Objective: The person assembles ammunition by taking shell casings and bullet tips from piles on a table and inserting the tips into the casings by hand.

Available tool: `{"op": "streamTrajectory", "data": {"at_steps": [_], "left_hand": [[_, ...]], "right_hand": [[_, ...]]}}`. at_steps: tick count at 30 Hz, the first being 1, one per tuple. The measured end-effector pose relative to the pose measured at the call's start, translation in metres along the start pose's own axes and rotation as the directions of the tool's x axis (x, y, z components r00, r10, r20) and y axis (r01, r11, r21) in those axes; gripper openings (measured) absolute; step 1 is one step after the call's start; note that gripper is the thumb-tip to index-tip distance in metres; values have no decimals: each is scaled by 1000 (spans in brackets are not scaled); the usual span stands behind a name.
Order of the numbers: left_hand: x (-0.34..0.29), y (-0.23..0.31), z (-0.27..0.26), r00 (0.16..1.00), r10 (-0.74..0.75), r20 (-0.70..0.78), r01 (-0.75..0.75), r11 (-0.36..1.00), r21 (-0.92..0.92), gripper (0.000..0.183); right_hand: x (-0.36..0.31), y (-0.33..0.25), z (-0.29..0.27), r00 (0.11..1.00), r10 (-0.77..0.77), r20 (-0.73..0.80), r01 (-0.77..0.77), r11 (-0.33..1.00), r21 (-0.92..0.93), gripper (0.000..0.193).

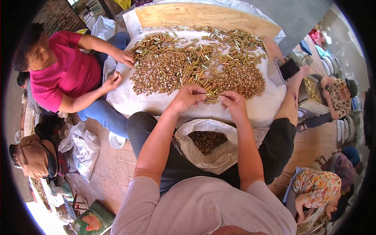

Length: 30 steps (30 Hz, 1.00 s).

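My left hand (pixel 189 98) is closed in a pinch at the near edge of the pile, with a slim gold-coloured metal tube (pixel 212 95) at its fingertips. Just to the right, my right hand (pixel 234 102) is also pinched; whatever sits between its fingers is too small to make out. Both hands are above the front of a white-covered table (pixel 258 107). Beyond them lie many loose gold metal tubes (pixel 199 64), flanked by heaps of small coppery metal pieces (pixel 156 74). Below my forearms, an open white sack (pixel 186 135) holds darker metal tubes (pixel 207 141).
A person in a pink top (pixel 64 66) works at the table's left side, hands by the heap. A wooden board (pixel 203 15) borders the far edge. A dark phone (pixel 289 69) lies at the right. A full white bag (pixel 87 150) and white bucket (pixel 116 140) stand left.
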<state>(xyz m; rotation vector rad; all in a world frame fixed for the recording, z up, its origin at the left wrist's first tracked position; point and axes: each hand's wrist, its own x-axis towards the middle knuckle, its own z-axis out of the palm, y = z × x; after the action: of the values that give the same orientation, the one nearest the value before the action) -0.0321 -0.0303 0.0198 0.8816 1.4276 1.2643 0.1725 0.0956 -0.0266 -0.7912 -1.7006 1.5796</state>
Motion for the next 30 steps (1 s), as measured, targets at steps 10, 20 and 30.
{"op": "streamTrajectory", "data": {"at_steps": [10,20,30], "left_hand": [[1,1,14,997,37,74,-35,999,-34,17],[-1,2,20,998,51,32,-51,999,10,13],[-1,1,28,992,125,21,-126,990,59,9]], "right_hand": [[-10,-24,13,983,117,139,-165,899,406,12],[-10,-30,13,980,134,144,-177,920,349,8],[-12,-32,11,964,225,144,-266,852,451,5]]}}
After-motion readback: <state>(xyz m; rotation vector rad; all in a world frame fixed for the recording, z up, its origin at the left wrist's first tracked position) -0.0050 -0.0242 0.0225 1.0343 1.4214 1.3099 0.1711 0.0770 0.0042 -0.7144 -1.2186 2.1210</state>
